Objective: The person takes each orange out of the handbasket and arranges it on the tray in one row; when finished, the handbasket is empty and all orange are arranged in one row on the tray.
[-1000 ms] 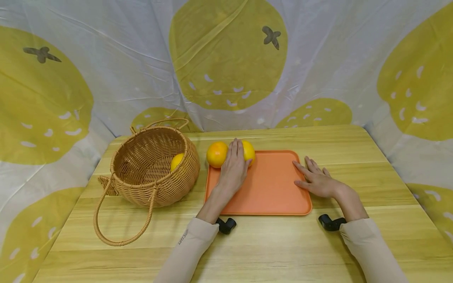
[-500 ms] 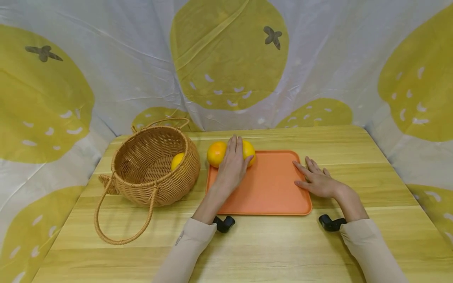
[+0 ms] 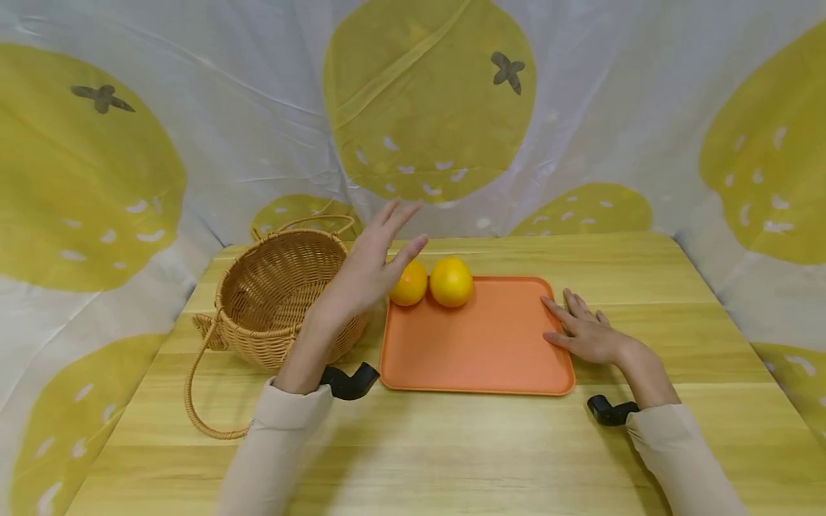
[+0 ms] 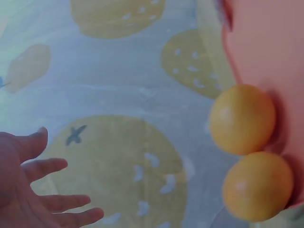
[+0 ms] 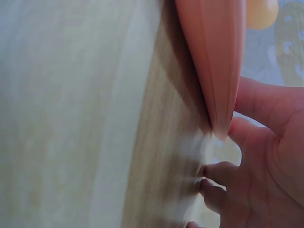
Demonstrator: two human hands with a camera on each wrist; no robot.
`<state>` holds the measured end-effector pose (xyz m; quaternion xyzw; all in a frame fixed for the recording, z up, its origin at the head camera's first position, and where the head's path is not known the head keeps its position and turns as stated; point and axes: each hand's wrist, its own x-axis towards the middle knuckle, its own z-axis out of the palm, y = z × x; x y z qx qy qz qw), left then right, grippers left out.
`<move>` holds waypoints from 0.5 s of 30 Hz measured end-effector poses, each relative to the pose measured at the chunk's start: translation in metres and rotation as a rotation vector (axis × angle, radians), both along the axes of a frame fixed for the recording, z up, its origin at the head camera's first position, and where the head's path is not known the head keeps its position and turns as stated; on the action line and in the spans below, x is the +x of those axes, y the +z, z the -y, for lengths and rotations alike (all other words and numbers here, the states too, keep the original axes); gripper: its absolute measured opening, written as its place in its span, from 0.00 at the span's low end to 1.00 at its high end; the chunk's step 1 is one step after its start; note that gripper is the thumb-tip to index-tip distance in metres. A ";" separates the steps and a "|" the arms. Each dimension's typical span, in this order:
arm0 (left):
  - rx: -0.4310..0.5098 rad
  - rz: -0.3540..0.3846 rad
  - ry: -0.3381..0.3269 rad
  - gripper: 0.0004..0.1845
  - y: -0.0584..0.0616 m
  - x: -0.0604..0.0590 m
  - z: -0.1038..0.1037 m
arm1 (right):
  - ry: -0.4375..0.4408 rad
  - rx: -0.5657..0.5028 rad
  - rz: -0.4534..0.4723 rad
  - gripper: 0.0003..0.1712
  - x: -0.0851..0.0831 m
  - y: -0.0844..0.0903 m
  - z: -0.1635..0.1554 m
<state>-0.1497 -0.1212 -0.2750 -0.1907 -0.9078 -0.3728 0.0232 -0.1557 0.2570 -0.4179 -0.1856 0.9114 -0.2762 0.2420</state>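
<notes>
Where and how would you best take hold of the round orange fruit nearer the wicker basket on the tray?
Probably from above, fingers curled over the crown of the round orange fruit. Its neighbour, the second orange, touches its right side, and the orange plastic tray rim sits beneath, so only the top and left stay free.

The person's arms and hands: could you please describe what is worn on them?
Both arms wear long, plain beige sleeves ending at the wrists: the left sleeve and the right sleeve. A small black camera mount sits at each wrist, left and right. The left hand and right hand are bare, without gloves.
</notes>
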 end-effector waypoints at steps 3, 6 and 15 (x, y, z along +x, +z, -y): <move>0.032 0.008 -0.034 0.30 0.019 0.003 0.014 | -0.004 -0.001 -0.005 0.46 0.000 -0.001 -0.003; 0.077 0.040 -0.061 0.28 0.033 0.001 0.029 | -0.005 -0.004 -0.006 0.47 0.000 -0.002 -0.004; 0.163 0.226 -0.109 0.26 0.052 -0.033 0.087 | -0.008 -0.016 -0.003 0.47 0.000 -0.003 -0.003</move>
